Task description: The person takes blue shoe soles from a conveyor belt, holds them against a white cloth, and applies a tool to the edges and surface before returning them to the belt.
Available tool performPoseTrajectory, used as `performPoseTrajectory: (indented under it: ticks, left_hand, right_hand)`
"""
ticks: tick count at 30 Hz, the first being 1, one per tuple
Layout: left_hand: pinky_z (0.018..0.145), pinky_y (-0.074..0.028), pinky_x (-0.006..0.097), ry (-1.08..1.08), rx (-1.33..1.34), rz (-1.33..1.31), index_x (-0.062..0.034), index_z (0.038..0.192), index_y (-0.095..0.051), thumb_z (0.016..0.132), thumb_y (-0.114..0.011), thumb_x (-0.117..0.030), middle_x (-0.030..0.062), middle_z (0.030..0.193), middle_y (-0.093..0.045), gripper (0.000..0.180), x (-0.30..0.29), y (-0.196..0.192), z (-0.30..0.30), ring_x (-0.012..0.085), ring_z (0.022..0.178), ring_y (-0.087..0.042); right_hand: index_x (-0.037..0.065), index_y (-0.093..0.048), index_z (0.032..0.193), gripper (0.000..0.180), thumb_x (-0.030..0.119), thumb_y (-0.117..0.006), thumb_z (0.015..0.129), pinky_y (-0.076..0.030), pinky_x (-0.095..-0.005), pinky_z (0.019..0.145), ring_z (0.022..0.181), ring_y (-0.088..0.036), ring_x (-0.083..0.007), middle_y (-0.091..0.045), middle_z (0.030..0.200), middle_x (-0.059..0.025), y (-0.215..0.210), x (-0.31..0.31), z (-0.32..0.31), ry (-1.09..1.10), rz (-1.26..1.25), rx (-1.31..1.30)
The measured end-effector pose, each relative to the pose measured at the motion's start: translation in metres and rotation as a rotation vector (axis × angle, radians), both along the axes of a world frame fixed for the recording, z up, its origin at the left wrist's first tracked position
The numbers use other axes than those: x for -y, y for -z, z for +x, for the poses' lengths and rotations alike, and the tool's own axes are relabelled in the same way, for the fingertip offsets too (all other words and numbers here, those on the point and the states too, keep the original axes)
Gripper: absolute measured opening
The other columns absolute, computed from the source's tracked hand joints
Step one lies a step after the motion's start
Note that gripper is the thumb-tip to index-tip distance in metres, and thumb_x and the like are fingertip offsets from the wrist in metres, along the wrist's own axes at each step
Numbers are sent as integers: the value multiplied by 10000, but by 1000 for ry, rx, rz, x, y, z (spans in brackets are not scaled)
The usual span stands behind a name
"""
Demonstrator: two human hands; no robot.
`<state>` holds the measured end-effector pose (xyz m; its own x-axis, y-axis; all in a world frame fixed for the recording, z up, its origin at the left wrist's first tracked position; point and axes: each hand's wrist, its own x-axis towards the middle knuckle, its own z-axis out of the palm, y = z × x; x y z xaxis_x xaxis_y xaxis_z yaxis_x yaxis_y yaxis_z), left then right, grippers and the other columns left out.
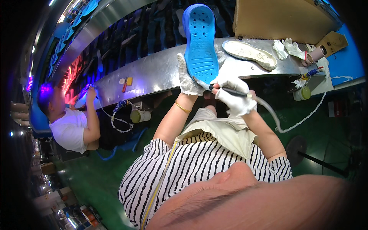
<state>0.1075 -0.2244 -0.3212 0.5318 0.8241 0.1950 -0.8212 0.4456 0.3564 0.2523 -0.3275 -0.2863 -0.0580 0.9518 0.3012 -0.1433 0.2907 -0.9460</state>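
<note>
My left hand, in a whitish work glove, holds a blue shoe sole near its heel end. The thumb lies along the sole's left edge and the other fingers are mostly hidden beneath it. Ridges cross the sole's inner face, and small holes mark its toe half. In my right hand, gloved in white with some fingertips bare, is a dark-handled brush. Its pale tip meets the heel end of the sole. From the brush's back end runs a translucent hose.
A white shoe sole lies on the metal bench, with spare white gloves to its right. Behind stands a cardboard sheet. A lidded jar hangs at the bench's right. At left, a co-worker handles another sole.
</note>
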Motion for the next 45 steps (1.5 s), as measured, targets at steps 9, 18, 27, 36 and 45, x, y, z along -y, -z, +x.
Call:
performPoseTrajectory:
  ticks: [9, 18, 27, 36, 45]
  left_hand:
    - [974, -413, 439, 8, -94, -10, -30, 1306, -423, 859, -414, -624, 160, 1270, -500, 744, -11, -10, -5, 306, 1120, -514]
    - [945, -441, 465, 105, -39, -92, -22, 1290, -453, 865, -423, -599, 193, 1261, -512, 716, -26, -25, -11, 336, 1093, -542]
    - [881, -491, 431, 215, -253, -135, 10, 1203, -530, 896, -447, -524, 200, 1133, -594, 622, -15, -61, -8, 319, 975, -607]
    - [785, -547, 365, 406, -628, -12, 14, 1165, -555, 933, -461, -394, 167, 1069, -628, 479, -31, -61, 2, 264, 921, -641]
    - [702, -555, 306, 508, -770, 47, -16, 1122, -596, 901, -542, -381, 127, 996, -657, 430, -32, -60, 3, 197, 789, -657]
  right_hand:
    - [4, -620, 899, 119, -11, -626, 781, -541, -268, 633, 745, -611, -124, -626, 884, -75, -3, -8, 19, -118, -196, -12]
    - [14, -609, 845, 155, 61, -701, 728, -489, -252, 667, 756, -588, -123, -632, 889, -79, -1, -6, 22, -146, -336, -19]
    - [22, -568, 894, 153, -31, -613, 758, -560, -279, 610, 740, -608, -130, -583, 900, -78, -26, -13, 28, -77, 88, 182]
    - [49, -615, 847, 132, 52, -620, 715, -524, -285, 637, 755, -578, -137, -602, 808, -38, -35, -25, 31, -199, -155, 386]
    - [90, -626, 880, 177, 138, -639, 711, -479, -287, 720, 775, -589, -159, -637, 861, -43, -35, -29, 49, -162, -133, 625]
